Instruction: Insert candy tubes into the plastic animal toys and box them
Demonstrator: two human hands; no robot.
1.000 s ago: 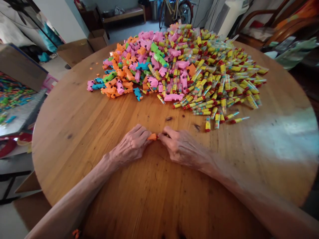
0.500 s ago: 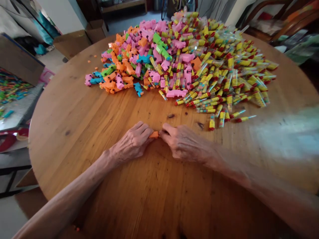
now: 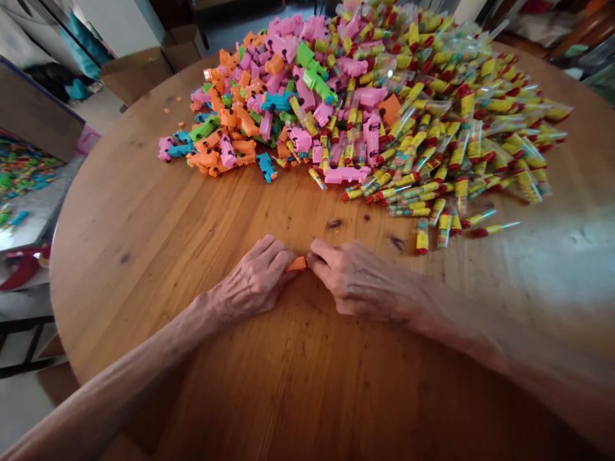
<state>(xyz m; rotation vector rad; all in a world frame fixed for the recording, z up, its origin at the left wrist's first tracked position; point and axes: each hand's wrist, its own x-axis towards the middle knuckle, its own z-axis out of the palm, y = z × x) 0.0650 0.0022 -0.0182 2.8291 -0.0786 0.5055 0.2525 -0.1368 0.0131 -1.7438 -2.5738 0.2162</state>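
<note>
With left hand (image 3: 252, 278), just left of frame centre, grips orange plastic piece (image 3: 296, 264) between thumb and fingers, covering its left end. With right hand (image 3: 355, 280), just right of centre, curls fingers inward and brings thumb and forefinger together at the piece's right end. Cannot tell whether pinching that end or some smaller part hidden there.

Find piece directly between the two sets of fingertips, slightly below mid-height of frame, over wooden table (image 3: 307, 390). Cannot tell whether touching the wood.

Read long axis of exposed part as running left to right across frame, rising slightly toward the right. Points exposed end at right fingertips; disappears leftward into left hand. Cannot tell front from back: too small, partly covered.

Note heap of pink, orange, green and blue pieces (image 3: 247, 123) at upper centre, merging at upper right into yellow-and-red clear tubes (image 3: 459, 152). Note also cardboard box (image 3: 134, 72) at upper left, beyond table edge.
</note>
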